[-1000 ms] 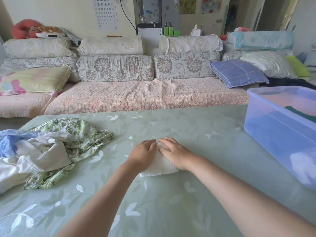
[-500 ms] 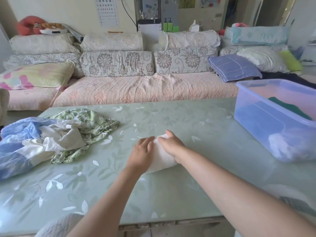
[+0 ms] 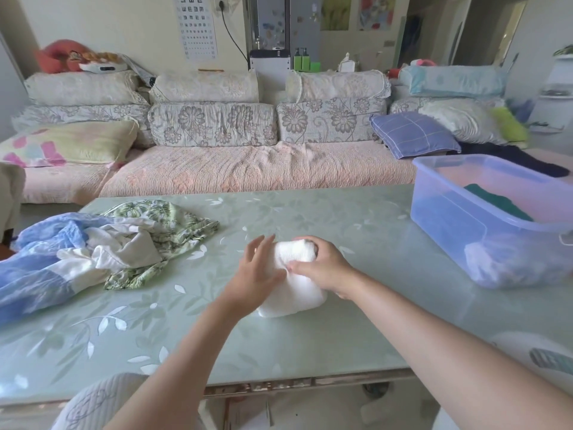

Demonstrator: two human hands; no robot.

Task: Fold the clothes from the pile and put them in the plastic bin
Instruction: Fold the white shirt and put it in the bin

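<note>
A small folded white cloth (image 3: 294, 274) sits at the middle of the green table (image 3: 310, 336), its far end lifted off the surface. My right hand (image 3: 322, 265) grips it from the right, fingers curled over its top. My left hand (image 3: 259, 268) lies against its left side with fingers spread. A pile of clothes (image 3: 93, 252), blue, white and green leaf-print, lies at the table's left. The translucent blue plastic bin (image 3: 483, 225) stands at the right with a dark green item and white cloth inside.
A long sofa (image 3: 248, 172) with floral cushions and pillows runs behind the table. The table's near edge (image 3: 294, 383) is close to my body, with my lap showing below at the left. Bare tabletop lies between the white cloth and the bin.
The white cloth, earlier pressed flat under both hands, is now bunched up and raised at its far end in my right hand. My left hand has loosened to its side. The camera moved back.
</note>
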